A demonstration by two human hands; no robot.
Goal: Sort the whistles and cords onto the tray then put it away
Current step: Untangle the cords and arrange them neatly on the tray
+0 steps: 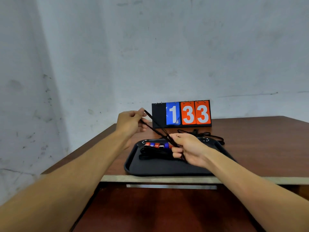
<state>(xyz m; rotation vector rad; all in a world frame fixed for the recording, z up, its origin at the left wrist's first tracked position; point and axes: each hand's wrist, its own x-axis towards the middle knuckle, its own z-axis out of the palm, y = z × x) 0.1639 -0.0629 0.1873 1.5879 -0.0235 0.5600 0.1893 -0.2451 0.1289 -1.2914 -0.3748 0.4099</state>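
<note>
Head view, from my desk: what do you read on the hands?

I see the left hand (132, 122) raised above the left edge of the counter (259, 144), thumb and fingers pinching one end of a black cord (156, 130).

And the right hand?

The right hand (188, 148) is lower, over the black tray (160, 168), fingers curled round the other end of the same cord. The cord runs taut and slanted between the two hands, doubled into two strands.

Where are the whistles?

I make out a row of red, blue and white whistles (157, 145) lying in the tray's far left part. Just in front of them is a bundle of black cords (153, 153), also in the tray.

Anything outside the tray?

Yes, a loose tangle of black cords (206, 135) lies on the counter just behind the tray's far right corner; I cannot tell whether it touches the rim. Behind that stands a flip scoreboard (182, 113) showing a blue 1 and two orange 3s, in front of the pale wall (150, 47).

And the tray itself?

It sits flat at the counter's near edge.
</note>
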